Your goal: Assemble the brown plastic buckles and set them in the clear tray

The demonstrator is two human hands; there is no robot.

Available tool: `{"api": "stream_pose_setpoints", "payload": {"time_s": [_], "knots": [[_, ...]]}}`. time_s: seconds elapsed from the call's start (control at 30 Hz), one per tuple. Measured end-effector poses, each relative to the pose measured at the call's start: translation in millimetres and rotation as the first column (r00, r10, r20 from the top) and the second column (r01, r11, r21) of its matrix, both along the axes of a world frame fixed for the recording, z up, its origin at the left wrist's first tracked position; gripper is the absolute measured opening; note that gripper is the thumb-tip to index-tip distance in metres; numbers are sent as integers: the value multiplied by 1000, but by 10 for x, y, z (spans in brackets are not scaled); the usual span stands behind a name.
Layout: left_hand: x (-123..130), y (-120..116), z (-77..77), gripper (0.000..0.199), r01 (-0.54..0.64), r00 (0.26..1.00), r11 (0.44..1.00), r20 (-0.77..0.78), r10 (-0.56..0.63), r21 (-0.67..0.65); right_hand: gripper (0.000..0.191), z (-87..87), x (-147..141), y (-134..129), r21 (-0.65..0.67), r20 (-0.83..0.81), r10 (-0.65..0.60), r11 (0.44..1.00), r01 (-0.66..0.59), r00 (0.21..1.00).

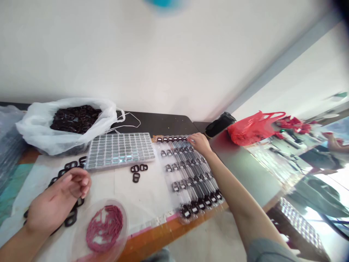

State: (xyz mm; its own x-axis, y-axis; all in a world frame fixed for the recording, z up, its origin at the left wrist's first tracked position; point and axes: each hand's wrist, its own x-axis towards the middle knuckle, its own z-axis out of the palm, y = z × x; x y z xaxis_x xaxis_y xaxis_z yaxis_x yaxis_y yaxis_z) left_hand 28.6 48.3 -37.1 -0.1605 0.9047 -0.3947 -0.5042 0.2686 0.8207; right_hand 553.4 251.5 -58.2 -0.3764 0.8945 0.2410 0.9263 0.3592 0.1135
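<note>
My left hand (pixel 58 198) is held palm up with curled fingers over black ring-like parts (pixel 71 217) at the left; whether its fingertips hold anything is hidden. My right hand (pixel 201 143) reaches to the back right corner of a clear tray (pixel 178 194) with rows of black and clear pieces. Its fingers are pressed together at the last black piece of the back row; what they grip is too small to make out. Between my hands lie a gridded tray (pixel 122 150) of small grey pieces, three loose black parts (pixel 135 177) and a round clear container (pixel 125 218) of pink strips (pixel 105 229).
A white plastic bag (pixel 35 118) full of black parts stands at the back left, beside stacked clear plastic (pixel 9 145). To the right are a black item (pixel 220 123), a red bag (pixel 249 129) and another table, with people partly visible beyond.
</note>
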Motion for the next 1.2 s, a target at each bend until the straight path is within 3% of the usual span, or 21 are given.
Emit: {"api": "stream_pose_setpoints", "payload": {"time_s": [0.3, 0.5, 0.63, 0.73, 0.83, 0.9, 0.97, 1.07, 1.2], "knots": [[-64, -21, -55, 16, 25, 998, 993, 59, -32, 114, 27, 190, -146, -94, -44, 151, 23, 999, -17, 988], [-34, -5, 34, 14, -26, 993, 985, 119, 6, 173, 32, 260, -239, -207, -50, 125, -15, 998, 22, 992], [-43, 7, 40, 14, -53, 985, 966, 173, 8, 255, 34, 454, -441, -254, 5, 50, -56, 998, 56, 997], [-74, 18, 22, 16, -84, 979, 937, 203, 15, 340, 35, 618, -849, -374, 43, -33, -25, 999, 27, 999], [-88, 27, 2, 14, -114, 979, 916, 203, 36, 385, 34, 711, -1502, -661, 37, -117, 123, 992, -119, 985], [-78, 29, -8, 14, -121, 979, 914, 201, 45, 387, 31, 725, -1989, -926, 1, -182, 337, 940, -342, 924], [-62, 27, -9, 13, -125, 979, 912, 196, 50, 391, 27, 702, -2437, -1190, -103, -153, 469, 868, -486, 870], [-61, 31, 8, 12, -164, 978, 898, 185, 95, 409, 22, 608, -2951, -1461, -287, -146, 532, 784, -550, 834], [-115, 56, 37, 13, -240, 962, 881, 219, 160, 408, 23, 478, -3317, -1527, -382, -150, 543, 739, -555, 826]]}}
